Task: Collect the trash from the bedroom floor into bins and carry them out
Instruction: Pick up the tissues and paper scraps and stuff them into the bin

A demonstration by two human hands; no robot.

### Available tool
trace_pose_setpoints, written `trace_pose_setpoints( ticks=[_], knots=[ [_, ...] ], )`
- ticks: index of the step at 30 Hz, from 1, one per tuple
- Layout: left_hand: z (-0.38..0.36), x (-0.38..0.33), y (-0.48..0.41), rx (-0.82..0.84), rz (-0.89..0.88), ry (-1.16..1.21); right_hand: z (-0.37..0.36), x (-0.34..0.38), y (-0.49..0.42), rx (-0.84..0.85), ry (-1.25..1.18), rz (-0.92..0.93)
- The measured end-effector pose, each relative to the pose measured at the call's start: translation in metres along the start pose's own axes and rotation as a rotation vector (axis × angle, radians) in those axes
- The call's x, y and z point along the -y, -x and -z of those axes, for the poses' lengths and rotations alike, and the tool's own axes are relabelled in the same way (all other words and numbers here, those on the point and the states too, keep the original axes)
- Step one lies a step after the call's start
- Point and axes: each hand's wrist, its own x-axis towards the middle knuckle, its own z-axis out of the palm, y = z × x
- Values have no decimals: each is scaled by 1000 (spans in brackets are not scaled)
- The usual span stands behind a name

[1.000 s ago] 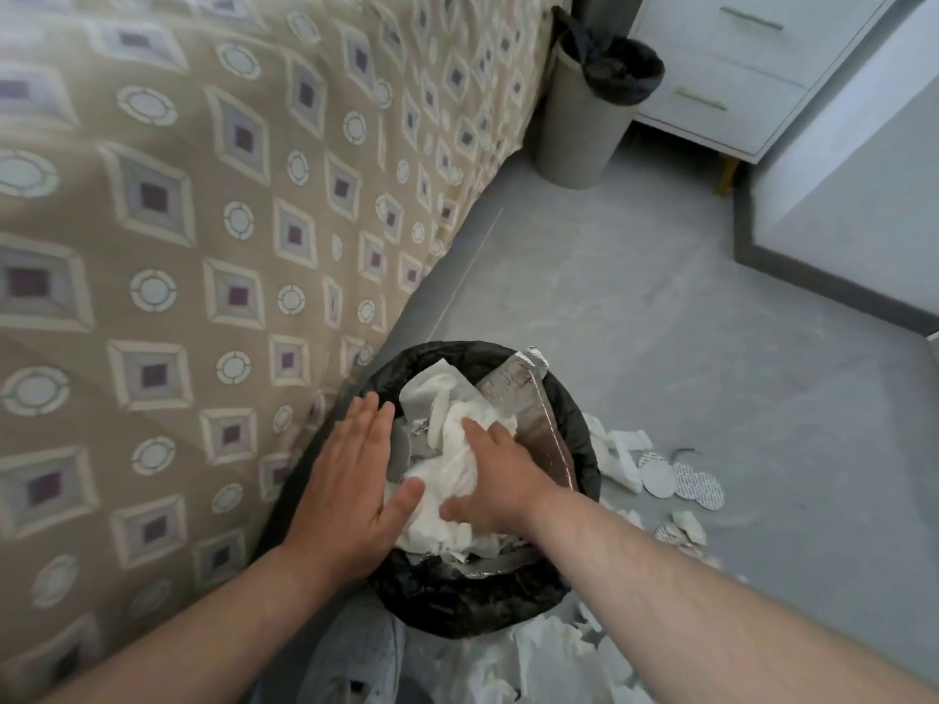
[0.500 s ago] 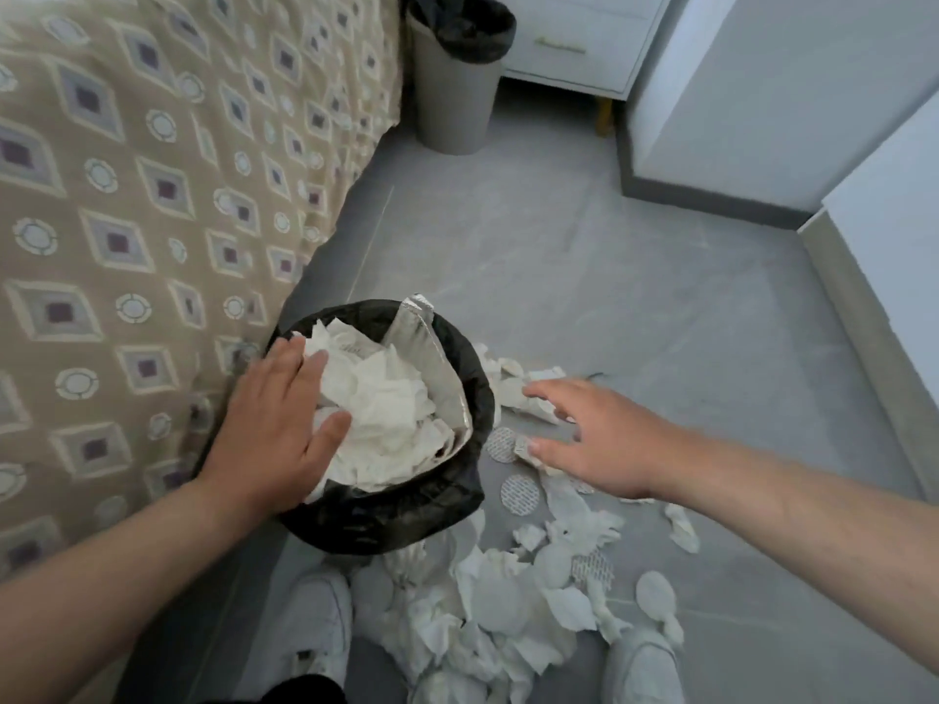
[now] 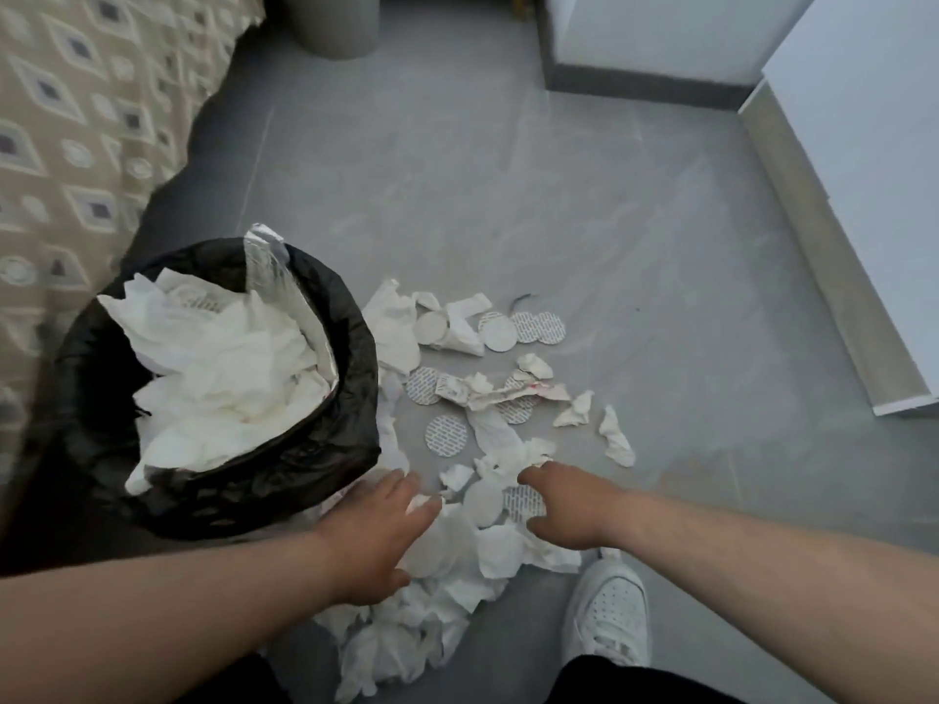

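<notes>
- Lower centre of the frame, both hands were down on the pile of crumpled tissues [image 3: 457, 566] on the grey floor [image 3: 584, 205].
- Left hand [image 3: 378, 538] lay open, palm down, fingers spread over the pile's left side — not closed on anything yet.
- Right hand [image 3: 566, 508] was also open, fingers loosely curled and pointing toward frame left, touching the paper and a round seal disc [image 3: 523, 500]; no grip visible.
- Bin with black liner [image 3: 325, 449] stood upright at left-centre, just beside the pile, mouth facing up, already heaped with tissues; a foil pouch [image 3: 284, 292] stuck up along its far-right inner wall.
- Scatter ran with its long axis from bottom centre up toward mid-frame right of the bin; more discs and scraps [image 3: 513, 327] lay further up.
- Judged step: scooping a handful. Best done by sweeping both hands inward to bunch the paper, clamping from both sides, then lifting over the rim — flat discs likely slip out, so pinch them within the tissue.
- Bin looked near full; pressing the load down first would probably help.
- Second bin [image 3: 335, 27] stood at top centre, cut off by the frame.
</notes>
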Motion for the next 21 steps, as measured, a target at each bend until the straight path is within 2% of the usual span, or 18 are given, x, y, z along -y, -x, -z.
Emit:
trace_pose_setpoints(
  ticks=[2,5,8,11,15,21],
  knots=[
    [-20,-7,-17,41,155,84,-9,-2,-5,11,43,25],
    [-45,-19,-32,22,464,336,-21,-7,-14,-37,41,31],
    [-57,-33,-41,5,617,530,-23,-8,-23,-115,-9,3],
    [-61,-39,-47,-22,648,574,-24,-7,-30,-116,-10,-1],
    [-56,-38,-49,-141,592,514,-34,-1,-40,-39,25,5],
    [-53,-25,-48,-293,491,648,-52,10,-50,-100,37,18]
  ],
)
